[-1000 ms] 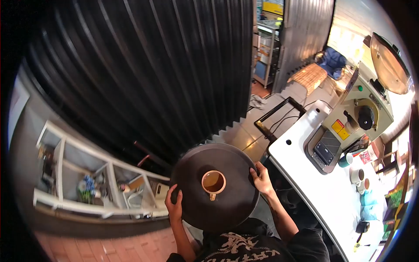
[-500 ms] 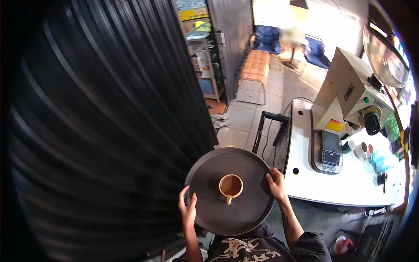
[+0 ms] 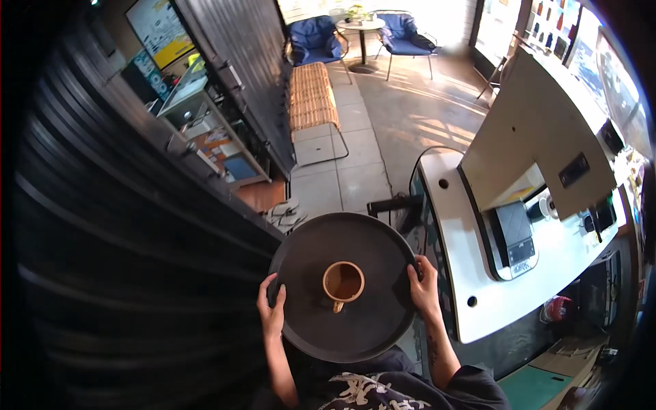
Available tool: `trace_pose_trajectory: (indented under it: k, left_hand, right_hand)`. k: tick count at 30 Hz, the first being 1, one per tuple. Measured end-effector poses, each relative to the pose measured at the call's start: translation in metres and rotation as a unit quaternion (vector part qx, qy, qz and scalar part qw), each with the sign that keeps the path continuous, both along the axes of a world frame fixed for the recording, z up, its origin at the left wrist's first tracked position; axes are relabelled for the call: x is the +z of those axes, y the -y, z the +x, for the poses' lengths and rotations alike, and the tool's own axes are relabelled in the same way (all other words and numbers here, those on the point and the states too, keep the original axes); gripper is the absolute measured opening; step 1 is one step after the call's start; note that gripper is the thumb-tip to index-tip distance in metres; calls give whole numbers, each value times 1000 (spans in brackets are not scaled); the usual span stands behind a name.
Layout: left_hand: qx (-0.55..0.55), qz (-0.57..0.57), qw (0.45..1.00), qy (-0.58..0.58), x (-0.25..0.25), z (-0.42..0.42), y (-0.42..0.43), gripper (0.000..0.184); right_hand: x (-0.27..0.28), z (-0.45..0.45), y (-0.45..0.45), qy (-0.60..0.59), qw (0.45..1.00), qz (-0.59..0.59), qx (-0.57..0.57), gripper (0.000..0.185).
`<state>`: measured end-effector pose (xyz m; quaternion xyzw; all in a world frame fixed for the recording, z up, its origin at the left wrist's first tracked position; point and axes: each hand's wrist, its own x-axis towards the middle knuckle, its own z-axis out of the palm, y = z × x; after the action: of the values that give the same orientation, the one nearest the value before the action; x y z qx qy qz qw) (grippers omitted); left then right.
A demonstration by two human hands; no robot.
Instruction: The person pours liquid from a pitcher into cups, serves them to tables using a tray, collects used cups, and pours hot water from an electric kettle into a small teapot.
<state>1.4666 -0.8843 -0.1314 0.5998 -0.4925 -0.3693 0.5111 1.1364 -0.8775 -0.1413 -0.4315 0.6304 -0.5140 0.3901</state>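
I'm carrying a round, dark serving tray (image 3: 383, 328) in front of my body, gripping its rim from both sides. My left hand (image 3: 272, 311) pinches the left edge, thumb lying over the rim and fingers against the outside; my right hand (image 3: 425, 290) pinches the opposite edge the same way, though the tips tucked below the tray are hidden from me. A tan mug (image 3: 343, 280) stands upright near the tray's middle, touching neither hand, its handle turned towards my black shirt (image 3: 403, 386). Its inside shows brown, but I can't tell how full it is. Close on my right is a white counter (image 3: 447, 246), bearing a beige coffee grinder (image 3: 533, 130) with a black digital scale (image 3: 514, 229) at its base. On my left runs a black corrugated panel (image 3: 130, 273). Ahead, well apart from the tray, stand a woven bench (image 3: 312, 96) and two blue-cushioned chairs (image 3: 311, 39).
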Motion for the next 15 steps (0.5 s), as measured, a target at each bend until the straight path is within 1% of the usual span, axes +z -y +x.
trace_pose_trajectory:
  k: [1, 4, 6, 8, 10, 12, 14, 15]
  left_hand:
    - [-11, 4, 1000, -3, -3, 2, 22, 33]
    - [-57, -1, 998, 15, -4, 7, 91, 32]
    - [-73, 16, 997, -5, -6, 6, 132, 32]
    - [-98, 3, 995, 8, -6, 2, 178, 32]
    - [-119, -14, 992, 35, -6, -3, 225, 32]
    - [-133, -18, 991, 25, -1, -11, 273, 31]
    - [-160, -12, 986, 53, 5, -23, 320, 30]
    - [-156, -7, 986, 53, 7, -32, 343, 30]
  right_hand:
    - [-8, 1, 15, -30, 999, -17, -18, 18]
    - [-9, 4, 55, -1, 999, -4, -48, 19]
    - [-11, 5, 85, -21, 997, -15, -75, 19]
    - [-9, 6, 115, -2, 995, -4, -98, 19]
    - [-4, 1, 147, -19, 993, -22, -110, 18]
    - [-7, 0, 180, 19, 990, -4, -138, 18]
    - [-16, -8, 216, 12, 989, -2, -149, 18]
    - [-11, -10, 234, 25, 986, -17, -164, 17]
